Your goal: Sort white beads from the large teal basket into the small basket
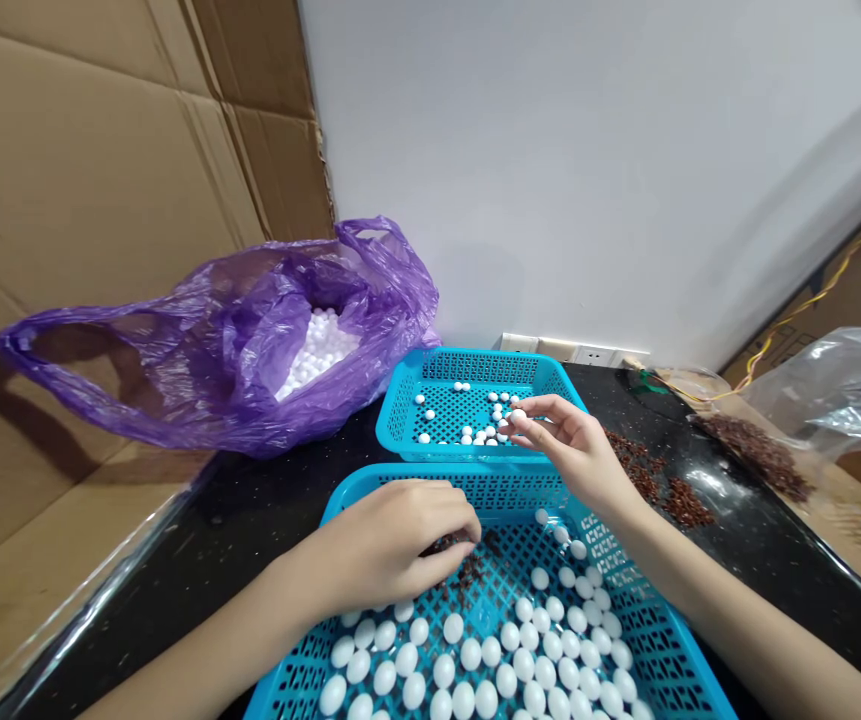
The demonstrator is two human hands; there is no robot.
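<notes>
My right hand pinches a small white ball between thumb and fingers, above the right side of the far blue basket. Several more white balls lie scattered inside that basket. My left hand is inside the near blue basket, fingers curled toward the thumb. Small dark brown pieces lie under and beside its fingertips; what the fingers hold is hidden. Many white balls cover the near part and right side of this basket.
A purple plastic bag full of white balls stands at the left by cardboard. Reddish-brown pieces lie on the black tabletop. A clear bag, yellow wires and a socket strip are at the right and back.
</notes>
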